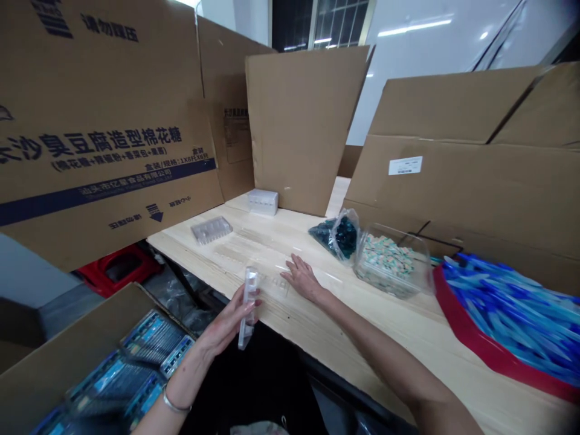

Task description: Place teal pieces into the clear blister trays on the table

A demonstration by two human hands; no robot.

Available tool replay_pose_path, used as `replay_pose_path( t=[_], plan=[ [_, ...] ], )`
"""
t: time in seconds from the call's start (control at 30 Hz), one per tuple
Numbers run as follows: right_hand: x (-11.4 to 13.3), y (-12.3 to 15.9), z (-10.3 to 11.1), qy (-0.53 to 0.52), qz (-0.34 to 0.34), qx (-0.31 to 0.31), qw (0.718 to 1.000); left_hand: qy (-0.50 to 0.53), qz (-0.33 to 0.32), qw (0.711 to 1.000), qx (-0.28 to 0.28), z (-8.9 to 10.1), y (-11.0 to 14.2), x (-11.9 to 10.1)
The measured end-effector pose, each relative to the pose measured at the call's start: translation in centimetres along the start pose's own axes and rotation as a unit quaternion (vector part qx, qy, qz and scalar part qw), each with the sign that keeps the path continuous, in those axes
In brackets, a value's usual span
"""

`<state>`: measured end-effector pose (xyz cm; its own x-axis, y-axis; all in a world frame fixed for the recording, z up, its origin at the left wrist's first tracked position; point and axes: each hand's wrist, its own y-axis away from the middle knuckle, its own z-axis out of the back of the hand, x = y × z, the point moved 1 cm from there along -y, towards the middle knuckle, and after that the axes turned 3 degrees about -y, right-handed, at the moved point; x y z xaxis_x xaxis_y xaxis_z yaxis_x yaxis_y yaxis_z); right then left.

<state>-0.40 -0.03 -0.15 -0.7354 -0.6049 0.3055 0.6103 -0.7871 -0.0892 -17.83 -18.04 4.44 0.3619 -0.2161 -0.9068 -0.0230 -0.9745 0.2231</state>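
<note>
Tray (248,308) upright in left hand (238,311)—right (302,278) empty, perhaps—clear bin (394,261) beyond.

Bare forearms without sleeves, a plain silvery bangle (176,403) around the left wrist, black lower clothing (258,386).

Your left hand (233,317) grips a clear plastic compartmented tray (249,308), held upright at the edge of the pale wooden table (267,244). Your right hand (302,277) lies over the tabletop, fingers spread. Beyond it, left to right: dark teal pieces in a clear plastic bag (342,234), a clear plastic tub (393,260) of small pale pieces, a red plastic basin (480,347) of blue slender items.
</note>
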Motion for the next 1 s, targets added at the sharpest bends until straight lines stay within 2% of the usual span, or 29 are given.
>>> replay_pose_path(
  t=[0.17,0.33,0.47,0.53,0.63,0.7,0.73,0.8,0.9,1.0],
  plan=[
    [2.3,0.5,-0.5,-0.007,-0.005,-0.007,1.0,0.0,0.002,1.0,0.0,0.7,0.5,0.1],
    [2.8,0.2,-0.1,-0.023,-0.017,-0.005,1.0,-0.002,0.003,1.0,0.004,0.7,0.9,0.0],
    [3.1,1.9,2.4,-0.099,0.003,-0.087,0.991,0.006,-0.006,1.0,-0.011,0.6,1.1,-0.5],
    [4.1,3.4,4.1,-0.212,0.023,-0.1,0.972,0.009,-0.007,1.0,-0.018,0.3,0.9,-0.5],
    [6.5,5.5,5.8,-0.407,0.022,-0.015,0.913,0.001,-0.016,1.0,-0.003,-0.8,0.2,-0.3],
    [7.9,6.4,6.2,-0.469,0.024,0.032,0.882,-0.007,-0.03,0.999,0.014,-1.7,-0.3,0.0],
    [8.2,6.7,6.1,-0.468,0.03,0.032,0.882,-0.008,-0.035,0.999,0.02,-2.0,-0.4,0.1],
    [7.9,7.1,5.5,-0.396,0.045,-0.018,0.917,-0.008,-0.035,0.999,0.022,-2.2,-0.5,0.3],
    [5.5,7.8,3.9,-0.163,0.033,-0.097,0.981,-0.01,-0.019,1.0,0.0,-1.5,-0.1,0.3],
    [3.0,8.6,2.3,0.018,-0.02,-0.053,0.998,-0.021,0.004,0.999,-0.025,-0.4,0.3,0.3]
  ],
)
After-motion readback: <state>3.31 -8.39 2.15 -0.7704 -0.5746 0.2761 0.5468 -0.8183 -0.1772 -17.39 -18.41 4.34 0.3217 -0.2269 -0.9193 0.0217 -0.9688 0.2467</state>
